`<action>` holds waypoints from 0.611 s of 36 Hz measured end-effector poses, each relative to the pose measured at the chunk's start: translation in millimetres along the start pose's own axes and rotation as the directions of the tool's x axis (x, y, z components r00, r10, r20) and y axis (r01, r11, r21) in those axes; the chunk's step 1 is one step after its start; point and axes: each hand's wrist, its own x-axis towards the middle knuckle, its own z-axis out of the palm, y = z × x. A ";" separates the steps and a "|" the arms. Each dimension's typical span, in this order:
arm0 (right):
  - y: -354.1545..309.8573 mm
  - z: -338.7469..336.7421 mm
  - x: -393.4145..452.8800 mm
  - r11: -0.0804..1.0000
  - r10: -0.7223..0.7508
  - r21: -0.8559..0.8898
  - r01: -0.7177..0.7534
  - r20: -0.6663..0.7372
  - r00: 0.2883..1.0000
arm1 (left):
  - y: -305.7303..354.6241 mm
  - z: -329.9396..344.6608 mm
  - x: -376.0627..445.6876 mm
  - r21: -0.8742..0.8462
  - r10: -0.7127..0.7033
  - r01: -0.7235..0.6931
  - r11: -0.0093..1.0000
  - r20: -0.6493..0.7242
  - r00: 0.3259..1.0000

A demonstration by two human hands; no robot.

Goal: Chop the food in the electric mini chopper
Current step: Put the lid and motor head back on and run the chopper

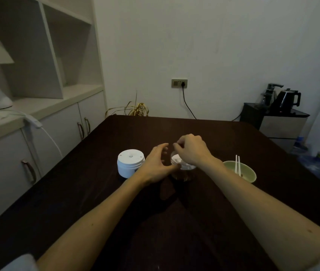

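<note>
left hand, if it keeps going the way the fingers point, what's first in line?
Probably the clear chopper cup. The left hand is open, fingers curled toward its near-left side, the thumb already at the wall. The right hand sits over the rim. Depth is hard to judge in this dim view.

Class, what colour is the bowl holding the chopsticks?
Pale green bowl, seen in the head view.
</note>
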 end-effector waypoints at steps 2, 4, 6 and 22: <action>-7.2 0.0 -0.2 0.998 0.004 0.066 -0.002 -0.026 1.000 | 3.7 -7.6 -2.1 -0.015 0.016 -0.016 1.000 -0.038 0.999; -14.8 0.6 -0.2 0.992 0.021 0.127 -0.016 -0.040 0.999 | 7.6 -15.5 -5.1 -0.004 0.043 -0.044 0.999 -0.101 0.994; -22.5 1.8 0.1 0.986 0.025 0.168 -0.018 -0.036 0.999 | 9.6 -23.1 -7.7 0.047 0.089 -0.082 0.996 -0.183 0.979; -53.3 54.7 5.7 0.925 0.087 0.339 -0.170 0.248 0.965 | -29.1 -55.5 -14.7 0.454 -0.126 0.318 0.832 -0.403 0.906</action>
